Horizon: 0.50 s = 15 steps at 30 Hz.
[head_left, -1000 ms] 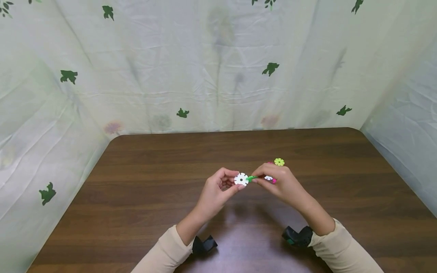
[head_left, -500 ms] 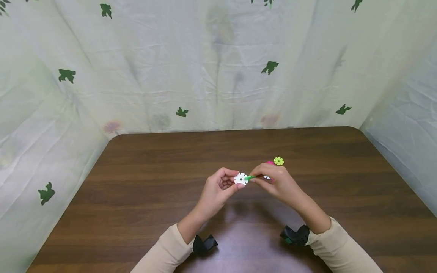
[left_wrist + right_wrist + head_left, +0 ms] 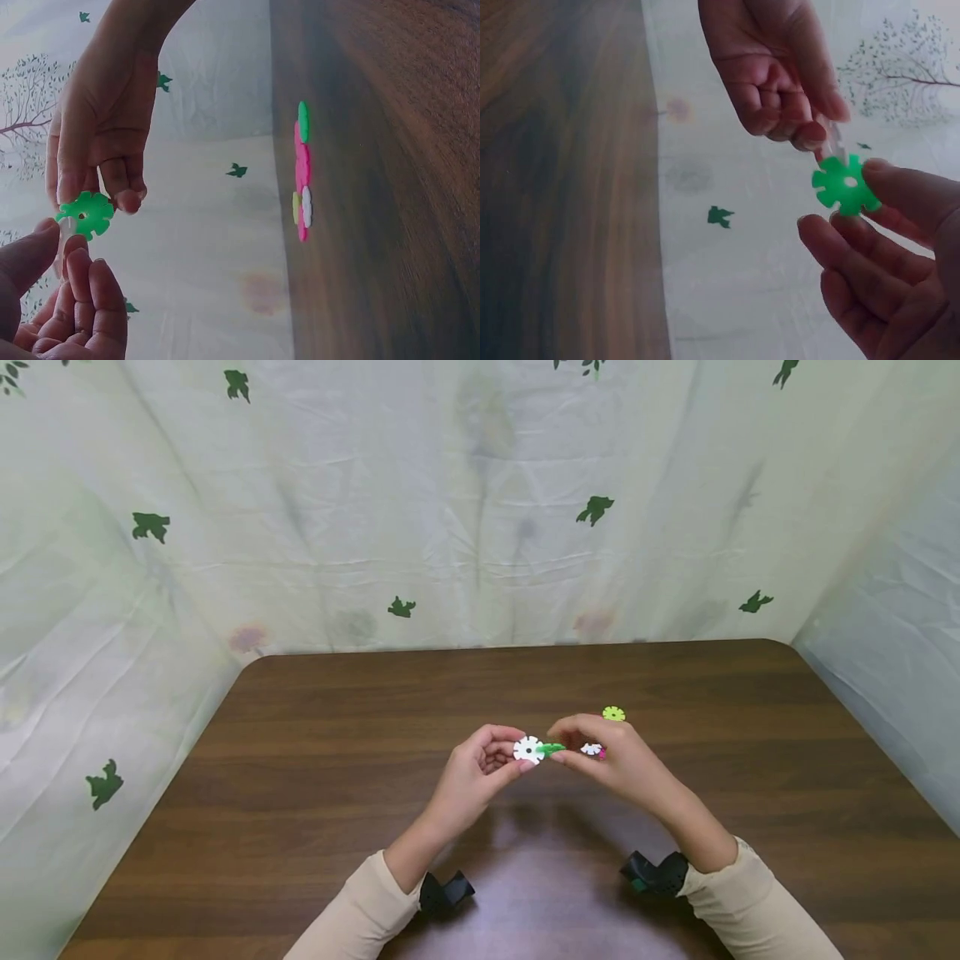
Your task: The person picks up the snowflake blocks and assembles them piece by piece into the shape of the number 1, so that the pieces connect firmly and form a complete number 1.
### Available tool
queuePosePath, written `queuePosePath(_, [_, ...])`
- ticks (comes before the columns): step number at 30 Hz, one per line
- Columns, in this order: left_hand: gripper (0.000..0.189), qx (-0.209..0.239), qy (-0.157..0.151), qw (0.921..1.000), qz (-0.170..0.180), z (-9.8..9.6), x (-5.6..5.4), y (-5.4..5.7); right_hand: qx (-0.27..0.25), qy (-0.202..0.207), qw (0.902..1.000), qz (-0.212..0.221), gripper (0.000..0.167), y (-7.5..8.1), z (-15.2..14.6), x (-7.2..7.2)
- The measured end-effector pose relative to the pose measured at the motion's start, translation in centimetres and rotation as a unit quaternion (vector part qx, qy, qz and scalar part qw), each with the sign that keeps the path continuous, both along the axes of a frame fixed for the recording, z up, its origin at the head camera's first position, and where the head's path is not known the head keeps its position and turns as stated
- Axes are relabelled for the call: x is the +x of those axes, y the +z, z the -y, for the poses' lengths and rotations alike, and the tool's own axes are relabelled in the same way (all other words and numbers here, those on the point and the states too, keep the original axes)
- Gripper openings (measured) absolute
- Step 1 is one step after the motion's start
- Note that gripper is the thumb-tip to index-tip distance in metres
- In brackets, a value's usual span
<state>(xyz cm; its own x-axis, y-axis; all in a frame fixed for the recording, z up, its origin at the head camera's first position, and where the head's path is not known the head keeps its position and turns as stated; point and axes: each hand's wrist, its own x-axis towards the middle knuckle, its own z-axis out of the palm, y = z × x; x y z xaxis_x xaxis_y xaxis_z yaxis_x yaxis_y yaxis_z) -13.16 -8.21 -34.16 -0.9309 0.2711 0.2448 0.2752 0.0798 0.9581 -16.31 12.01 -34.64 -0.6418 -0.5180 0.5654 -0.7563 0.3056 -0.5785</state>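
Over the middle of the table, my left hand (image 3: 477, 766) pinches a white notched disc (image 3: 528, 750) between thumb and fingers. A green notched disc (image 3: 86, 215) is joined to its edge, seen face-on in both wrist views and nearly edge-on from the head. My right hand (image 3: 617, 757) is beside the green disc, its thumb touching or very near the rim. The right index finger is raised above the disc with a gap, and the other fingers are loosely bent. In the right wrist view the white disc (image 3: 835, 140) shows edge-on.
Behind my right hand, joined discs lie on the brown table (image 3: 337, 760): a yellow-green disc (image 3: 613, 714), a white disc (image 3: 591, 749), pink discs (image 3: 302, 165) and a green disc (image 3: 303, 121). A pale curtain (image 3: 480, 527) stands at the table's far edge.
My right index finger has lifted off the green disc, which it pinched with the thumb before. More of the green disc shows now. My left hand keeps holding the white disc in nearly the same place.
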Motion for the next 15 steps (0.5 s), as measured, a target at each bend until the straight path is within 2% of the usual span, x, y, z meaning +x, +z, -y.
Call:
queuePosePath(2, [0.029, -0.002, -0.002, 1.0000, 0.004, 0.0, 0.1, 0.1, 0.012, -0.010, 0.9997, 0.019, 0.019, 0.9, 0.0, 0.5])
queuePosePath(5, [0.030, -0.016, -0.001, 0.9998, -0.014, 0.1, -0.4, -0.9, 0.016, -0.010, 0.9991, 0.037, 0.016, 1.9, 0.0, 1.1])
queuePosePath(7, [0.032, -0.041, 0.006, 0.9978, -0.052, 0.3, -0.8, -1.8, 0.014, -0.007, 0.9985, 0.053, 0.014, 2.1, 0.1, 1.2])
queuePosePath(9, [0.036, -0.071, 0.017, 0.9923, -0.100, 0.4, -1.2, -2.6, 0.006, -0.007, 0.9969, 0.078, 0.012, 1.7, 0.0, 1.0])
queuePosePath(11, [0.041, -0.099, 0.024, 0.9827, -0.154, 0.5, -1.3, -2.9, -0.006, -0.001, 0.9947, 0.103, 0.010, 1.0, -0.2, 0.6])
queuePosePath(15, [0.048, -0.121, 0.007, 0.9652, -0.232, 0.5, -1.3, -3.2, -0.038, 0.021, 0.9871, 0.154, 0.006, -0.3, -0.4, -0.1])
